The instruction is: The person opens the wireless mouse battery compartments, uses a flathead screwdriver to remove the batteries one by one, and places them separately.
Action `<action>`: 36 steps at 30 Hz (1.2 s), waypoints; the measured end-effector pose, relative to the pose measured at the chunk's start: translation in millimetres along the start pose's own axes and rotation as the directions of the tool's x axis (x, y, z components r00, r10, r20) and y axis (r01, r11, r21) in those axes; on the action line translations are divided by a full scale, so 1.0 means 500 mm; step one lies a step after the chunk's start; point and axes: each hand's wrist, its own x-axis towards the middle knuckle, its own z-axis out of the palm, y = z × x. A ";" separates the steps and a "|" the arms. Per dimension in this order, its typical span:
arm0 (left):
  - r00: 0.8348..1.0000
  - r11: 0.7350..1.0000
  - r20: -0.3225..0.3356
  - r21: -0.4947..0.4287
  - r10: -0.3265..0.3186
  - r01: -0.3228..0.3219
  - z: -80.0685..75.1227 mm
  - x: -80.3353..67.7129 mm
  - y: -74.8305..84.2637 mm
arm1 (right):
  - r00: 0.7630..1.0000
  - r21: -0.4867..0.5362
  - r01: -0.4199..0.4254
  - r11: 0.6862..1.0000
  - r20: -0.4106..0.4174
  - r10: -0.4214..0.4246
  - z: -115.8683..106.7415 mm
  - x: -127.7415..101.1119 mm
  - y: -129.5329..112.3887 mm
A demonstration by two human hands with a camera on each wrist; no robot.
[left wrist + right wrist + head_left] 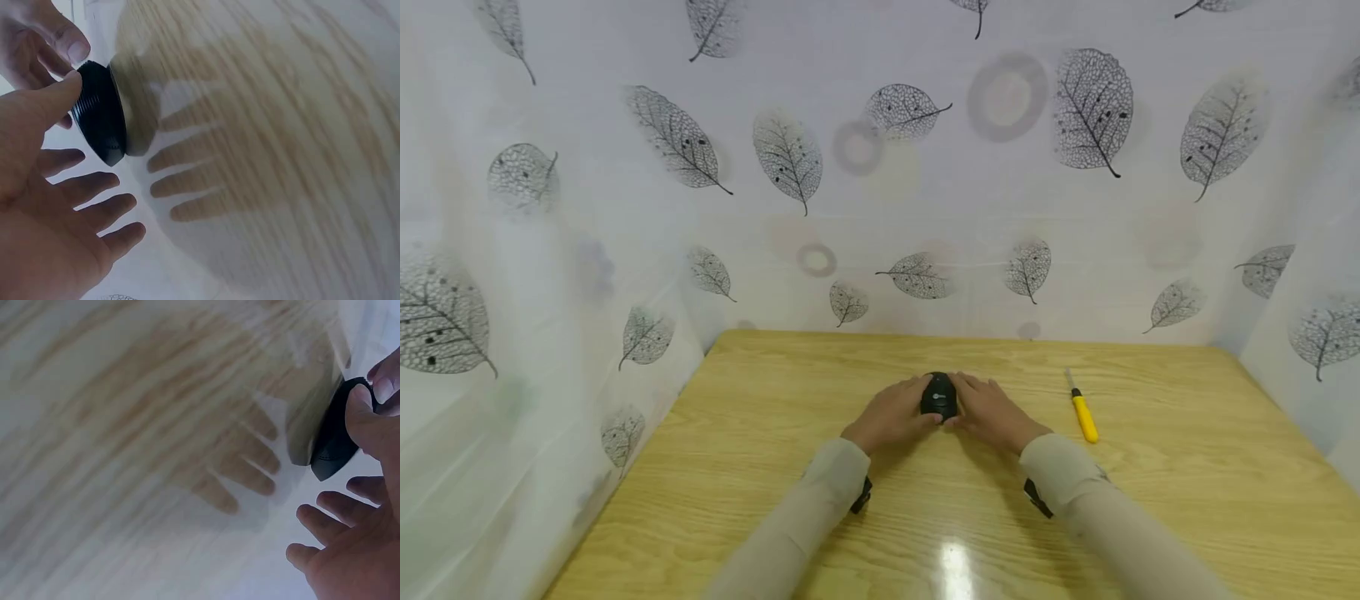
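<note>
- The person stands at a wooden table (pixel 1187 467), both arms extended forward in beige sleeves.
- A small black device (pixel 939 397) (rounded, with a ribbed edge visible in the left wrist view) sits near the middle of the table, between the two hands.
- The left hand (pixel 891 414) rests against the left side of the black device. Its thumb touches the ribbed edge; the other fingers are straight and spread apart, clear of the device (the left wrist view shows them fanned out with gaps between).
- The right hand (pixel 992 412) rests against the right side of the black device. Its thumb lies on the edge of the device; the remaining fingers are extended and separated (confirmed in the right wrist view).
- The thumbs of both hands meet the device from opposite sides.
- A yellow-handled screwdriver (pixel 1082 408) lies flat on the table to the right of the right hand, near it but not touching, its metal tip pointing away from the person.
- White sheeting with a grey leaf print (pixel 790 158) encloses the table at the rear and on both sides.
</note>
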 end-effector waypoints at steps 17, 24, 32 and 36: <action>0.999 0.999 0.011 0.044 -0.031 0.030 0.012 0.010 0.011 | 0.993 0.031 -0.070 0.997 0.096 0.067 0.010 0.018 0.010; 0.999 0.995 -0.027 0.094 -0.023 0.025 0.016 0.015 0.008 | 0.994 -0.011 -0.062 0.998 0.086 0.063 0.009 0.019 0.010; 1.000 0.991 -0.022 0.132 -0.023 0.025 0.012 0.007 0.014 | 0.999 -0.037 -0.021 0.999 0.047 0.023 0.015 0.016 0.007; 1.000 0.993 -0.018 0.113 -0.017 0.018 0.011 0.002 0.020 | 0.999 -0.054 0.011 0.998 0.039 -0.009 0.013 0.009 0.013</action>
